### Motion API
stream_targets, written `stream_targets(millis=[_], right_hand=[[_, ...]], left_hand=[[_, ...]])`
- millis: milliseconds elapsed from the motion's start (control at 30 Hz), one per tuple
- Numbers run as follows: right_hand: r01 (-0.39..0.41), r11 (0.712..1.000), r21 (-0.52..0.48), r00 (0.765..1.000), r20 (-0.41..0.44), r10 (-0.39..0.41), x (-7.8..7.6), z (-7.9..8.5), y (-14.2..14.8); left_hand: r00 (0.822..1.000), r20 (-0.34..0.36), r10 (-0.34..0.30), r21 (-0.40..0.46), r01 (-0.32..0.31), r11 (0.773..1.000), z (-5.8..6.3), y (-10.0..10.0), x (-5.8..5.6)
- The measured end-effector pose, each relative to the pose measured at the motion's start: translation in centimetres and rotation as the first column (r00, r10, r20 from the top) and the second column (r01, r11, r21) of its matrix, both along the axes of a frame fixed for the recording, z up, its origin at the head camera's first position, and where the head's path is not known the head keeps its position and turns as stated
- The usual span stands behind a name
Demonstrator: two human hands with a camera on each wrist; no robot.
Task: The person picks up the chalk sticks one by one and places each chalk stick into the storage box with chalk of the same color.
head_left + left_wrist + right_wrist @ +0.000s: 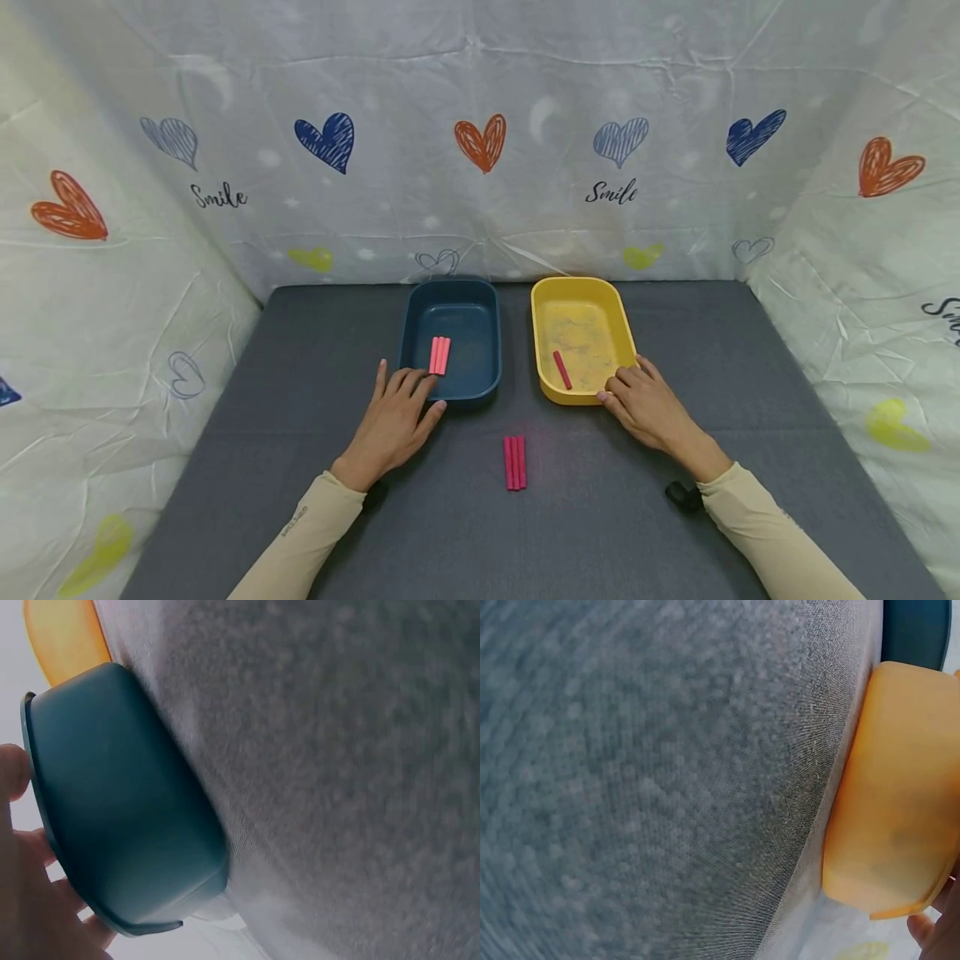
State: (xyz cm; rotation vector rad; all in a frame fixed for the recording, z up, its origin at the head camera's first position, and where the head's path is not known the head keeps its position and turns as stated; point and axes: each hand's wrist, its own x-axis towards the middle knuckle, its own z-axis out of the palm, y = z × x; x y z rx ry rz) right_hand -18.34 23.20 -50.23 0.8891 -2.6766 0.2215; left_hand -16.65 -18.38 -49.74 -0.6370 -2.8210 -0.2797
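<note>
My left hand [390, 421] rests at the near left corner of a dark blue plastic tray [487, 379], fingertips over its rim and thumb beside the front wall. Inside that tray lie light pink sticks [439, 356], side by side. My right hand [648, 404] touches the near right corner of a yellow plastic tray [538, 333], thumb at the front rim and fingers along the right side. One dark red stick [562, 370] lies in it, slightly slanted. In the left wrist view, fingers [15, 771] overlap the blue tray's rim.
Three deep pink sticks [515, 462] lie together on the grey cloth-covered table [585, 517], in front of the trays. The trays stand side by side with a narrow gap. A white curtain [480, 217] printed with hearts hangs behind the table and along both sides.
</note>
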Motion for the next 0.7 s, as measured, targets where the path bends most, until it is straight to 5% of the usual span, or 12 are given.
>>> stream_targets(millis=[367,700], right_hand=[[-0.022,0.999,-0.031,1.0,-0.011,0.022,0.2,-0.1,0.2],[-0.035,0.999,-0.033,0.999,0.0,0.035,0.1,0.0,-0.1]], left_hand=[[0.992,-0.114,-0.061,0.089,0.071,0.993,1.3,0.3,0.6],[0.937,-0.31,-0.159,0.21,0.23,0.95,3.2,2.3,2.2]])
